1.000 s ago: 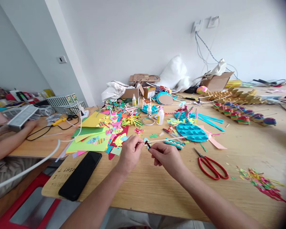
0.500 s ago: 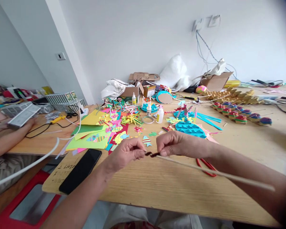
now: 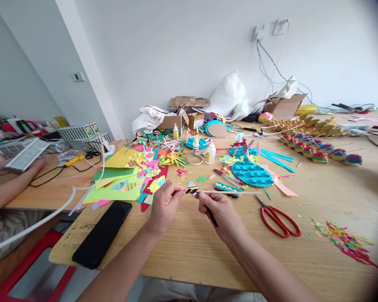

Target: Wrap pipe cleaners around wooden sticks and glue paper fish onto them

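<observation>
The forearms (image 3: 125, 253) are bare, the trousers (image 3: 173, 290) apparently pale.

Your wooden tabletop (image 3: 182, 251) carries a black phone (image 3: 102, 234) on your left, colored paper sheets (image 3: 97, 193) just beyond it, a white bottle (image 3: 211, 154) farther back, and red-handled scissors (image 3: 267, 207) near shredded scraps (image 3: 342, 240) on your right.

A thin, pale, straight stick (image 3: 242, 192) is held nearly level above the bench (image 3: 176, 256); a narrow dark brown strip (image 3: 213, 219) is held with it, partly hidden by the hands (image 3: 165, 205).
</observation>
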A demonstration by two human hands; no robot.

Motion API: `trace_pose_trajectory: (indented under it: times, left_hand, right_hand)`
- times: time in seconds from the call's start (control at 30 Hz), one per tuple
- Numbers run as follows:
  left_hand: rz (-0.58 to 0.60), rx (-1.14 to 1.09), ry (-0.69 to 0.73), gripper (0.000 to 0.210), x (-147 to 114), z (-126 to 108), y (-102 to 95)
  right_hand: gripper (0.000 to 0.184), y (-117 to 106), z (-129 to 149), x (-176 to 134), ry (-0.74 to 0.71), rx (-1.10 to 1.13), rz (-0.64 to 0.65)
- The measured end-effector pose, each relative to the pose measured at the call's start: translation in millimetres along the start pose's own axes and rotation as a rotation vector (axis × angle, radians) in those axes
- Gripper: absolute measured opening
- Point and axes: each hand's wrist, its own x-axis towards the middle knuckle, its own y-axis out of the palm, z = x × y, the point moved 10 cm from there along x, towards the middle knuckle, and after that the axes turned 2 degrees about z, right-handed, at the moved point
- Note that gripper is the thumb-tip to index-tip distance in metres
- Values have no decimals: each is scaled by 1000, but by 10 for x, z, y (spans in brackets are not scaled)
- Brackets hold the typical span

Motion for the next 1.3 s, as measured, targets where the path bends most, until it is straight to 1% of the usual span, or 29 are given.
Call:
trace_pose_trajectory:
  times: [0.07,0.13,0.27,0.43,0.6,0.7,0.77,0.83,0.9,1.0,1.07,1.1,1.13,1.2,1.27,1.3]
  left_hand:
    - [3,92,114,11,-20,-97,17]
    - [30,134,180,11,-33,-142,50]
    - [64,146,217,10,-29,-160,50]
    - [141,123,176,8,-17,-170,46]
    - [248,134,70,26,31,-193,76]
    - [327,177,49,24,77,-243,148]
    - [408,247,57,20,82,-276,249]
    - [478,365,68,17,65,-275,352]
    - [498,496,65,15,48,-235,413]
    - [489,637,63,16,34,-155,454]
    - [496,710,60,19,32,-93,469]
    - [506,742,49,21,32,-56,473]
    - [519,770,37,22,31,-20,476]
    - [551,812,19,24,20,35,485]
    - [597,836,18,25,-13,62,511]
    - [623,846,17,25,-37,70,524]
  right_hand:
    - [25,-33,-51,-12,33,62,-47]
    - [26,-62,-71,-17,42,65,-79]
    - [25,-67,-34,-1,7,22,-66]
    - [19,-44,104,26,-106,-45,-11]
    - [14,-43,214,38,-193,-177,8]
    - [12,-3,261,34,-242,-224,45]
    - [11,31,289,27,-271,-243,70]
    - [13,47,288,25,-270,-254,77]
    - [16,23,241,35,-229,-278,47]
    - [20,-50,155,47,-176,-352,-26]
    - [19,-85,144,37,-191,-456,-60]
    - [18,-89,166,21,-220,-552,-71]
    - [16,-76,206,-4,-263,-684,-78]
    - [16,8,306,-78,-359,-1033,-72]
    - [20,147,380,-156,-426,-1390,-24]
    - [21,219,406,-186,-440,-1541,19]
